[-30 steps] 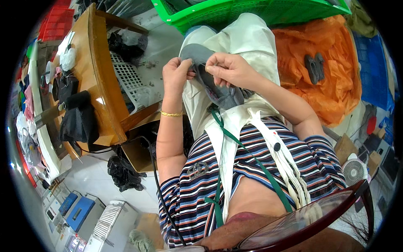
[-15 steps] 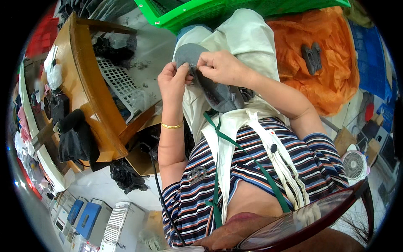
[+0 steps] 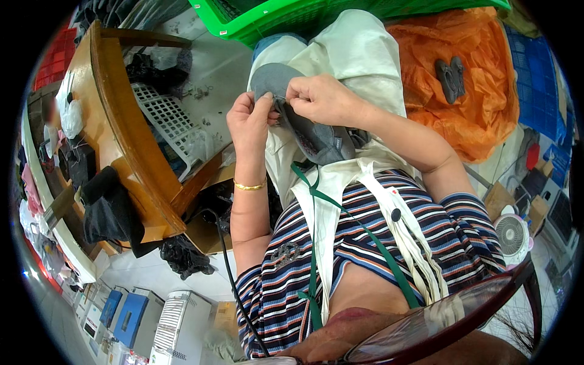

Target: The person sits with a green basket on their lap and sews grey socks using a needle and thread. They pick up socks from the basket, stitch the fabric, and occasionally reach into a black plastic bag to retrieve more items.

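A grey cloth shoe (image 3: 333,146) lies over my lap, its rounded toe pointing away from me and its heel close to my waist. My left hand (image 3: 250,117) is closed, pinching the edge of the shoe's opening between thumb and fingers. Close beside it, my right hand (image 3: 322,100) pinches the same edge from the right, its knuckles hiding part of the upper. Whether something tiny sits between the fingertips cannot be seen. Beneath the shoe spreads a cream apron (image 3: 359,58). A dark piece, perhaps another shoe (image 3: 360,137), shows partly behind the heel.
Beyond my knees stands a green plastic crate (image 3: 267,21). To the right, a pair of grey shoes (image 3: 450,80) rests on an orange sheet (image 3: 420,48). A wooden table (image 3: 121,131) and a white plastic basket (image 3: 161,115) are at left. A black cable (image 3: 226,267) hangs beside my left arm.
Both hands keep their pinch on the shoe, almost in place. The view has shifted very slightly; nothing has been taken up or let go.
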Demonstrator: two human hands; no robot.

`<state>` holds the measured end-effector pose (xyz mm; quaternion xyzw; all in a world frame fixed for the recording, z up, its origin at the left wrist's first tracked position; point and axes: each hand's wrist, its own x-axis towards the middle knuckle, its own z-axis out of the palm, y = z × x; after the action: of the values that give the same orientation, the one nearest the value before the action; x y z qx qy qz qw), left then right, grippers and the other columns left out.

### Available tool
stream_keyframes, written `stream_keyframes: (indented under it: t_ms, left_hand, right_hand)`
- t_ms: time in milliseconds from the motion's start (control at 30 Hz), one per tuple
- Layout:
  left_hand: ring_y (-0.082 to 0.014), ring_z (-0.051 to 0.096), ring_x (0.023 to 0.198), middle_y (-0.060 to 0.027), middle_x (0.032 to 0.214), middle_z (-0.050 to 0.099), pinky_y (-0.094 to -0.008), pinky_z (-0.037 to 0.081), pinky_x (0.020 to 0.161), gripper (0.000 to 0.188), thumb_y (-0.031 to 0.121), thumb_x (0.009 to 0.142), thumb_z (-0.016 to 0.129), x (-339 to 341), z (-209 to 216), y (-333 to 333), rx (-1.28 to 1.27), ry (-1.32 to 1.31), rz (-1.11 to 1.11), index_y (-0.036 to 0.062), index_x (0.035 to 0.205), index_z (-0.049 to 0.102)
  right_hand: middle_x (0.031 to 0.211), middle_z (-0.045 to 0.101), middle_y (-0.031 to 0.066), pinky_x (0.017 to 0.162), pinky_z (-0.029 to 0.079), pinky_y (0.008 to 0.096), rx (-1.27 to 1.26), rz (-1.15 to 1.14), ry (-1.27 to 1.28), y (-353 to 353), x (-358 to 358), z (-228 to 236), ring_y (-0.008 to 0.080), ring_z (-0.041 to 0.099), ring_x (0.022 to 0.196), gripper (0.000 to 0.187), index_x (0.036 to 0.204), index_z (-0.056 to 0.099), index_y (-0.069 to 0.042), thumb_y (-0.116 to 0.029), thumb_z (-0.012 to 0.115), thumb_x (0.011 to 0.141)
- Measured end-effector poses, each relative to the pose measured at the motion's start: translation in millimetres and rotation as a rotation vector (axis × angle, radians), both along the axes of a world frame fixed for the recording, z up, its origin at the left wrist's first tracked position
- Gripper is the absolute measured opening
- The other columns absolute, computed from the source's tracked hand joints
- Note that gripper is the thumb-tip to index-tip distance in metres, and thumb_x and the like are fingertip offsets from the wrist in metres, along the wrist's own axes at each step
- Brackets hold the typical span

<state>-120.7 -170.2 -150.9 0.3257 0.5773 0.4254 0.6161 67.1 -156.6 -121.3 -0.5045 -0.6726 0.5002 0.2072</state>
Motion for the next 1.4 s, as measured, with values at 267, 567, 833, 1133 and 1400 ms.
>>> stream_keyframes:
  t_ms: [267, 567, 833, 1133, 1400]
  left_hand:
    - [-0.007, 0.057, 0.055, -0.0022, 0.071, 0.064, -0.02, 0.045, 0.052, 0.01, 0.011, 0.089, 0.068, 1, 4, 0, -0.025, -0.01, -0.014, 0.0017, 0.085, 0.065]
    - [-0.0068, 0.055, 0.052, -0.0021, 0.068, 0.062, -0.0201, 0.042, 0.049, 0.014, 0.014, 0.088, 0.067, -5, -1, 9, -0.134, -0.045, -0.079, 0.0041, 0.078, 0.062]
    - [-0.0052, 0.054, 0.05, -0.0014, 0.068, 0.063, -0.019, 0.041, 0.047, 0.014, 0.014, 0.087, 0.067, -2, 1, 11, -0.128, -0.032, -0.074, 0.0051, 0.078, 0.062]
    - [-0.0054, 0.053, 0.049, -0.0017, 0.068, 0.063, -0.0194, 0.041, 0.046, 0.014, 0.014, 0.086, 0.067, 0, 0, 11, -0.136, -0.033, -0.059, 0.0045, 0.078, 0.063]
    - [-0.0064, 0.053, 0.049, -0.0012, 0.067, 0.062, -0.0202, 0.04, 0.047, 0.013, 0.014, 0.087, 0.066, -5, -3, 14, -0.17, -0.061, -0.107, 0.0043, 0.08, 0.063]
  right_hand:
    - [0.076, 0.065, 0.0176, 0.06, 0.05, 0.0413, 0.171, -0.016, -0.067, -8, -5, -21, 0.0344, 0.065, 0.067, 0.013, 0.098, 0.059, -0.004, -0.014, 0.057, 0.091]
    - [0.08, 0.066, 0.0181, 0.062, 0.051, 0.0482, 0.283, -0.047, -0.201, -17, -12, -31, 0.0413, 0.064, 0.075, 0.011, 0.104, 0.057, -0.011, -0.017, 0.055, 0.095]
    - [0.077, 0.065, 0.019, 0.061, 0.052, 0.0482, 0.301, 0.049, -0.242, -8, 0, -24, 0.0405, 0.065, 0.071, 0.014, 0.107, 0.057, -0.012, -0.016, 0.055, 0.094]
    - [0.073, 0.065, 0.0171, 0.057, 0.052, 0.0456, 0.343, 0.065, -0.275, -13, 3, -30, 0.0371, 0.066, 0.069, 0.014, 0.106, 0.056, -0.011, -0.014, 0.057, 0.093]
    - [0.072, 0.065, 0.016, 0.055, 0.05, 0.0459, 0.446, 0.013, -0.258, -16, -4, -41, 0.0363, 0.065, 0.067, 0.012, 0.104, 0.054, -0.011, -0.014, 0.057, 0.093]
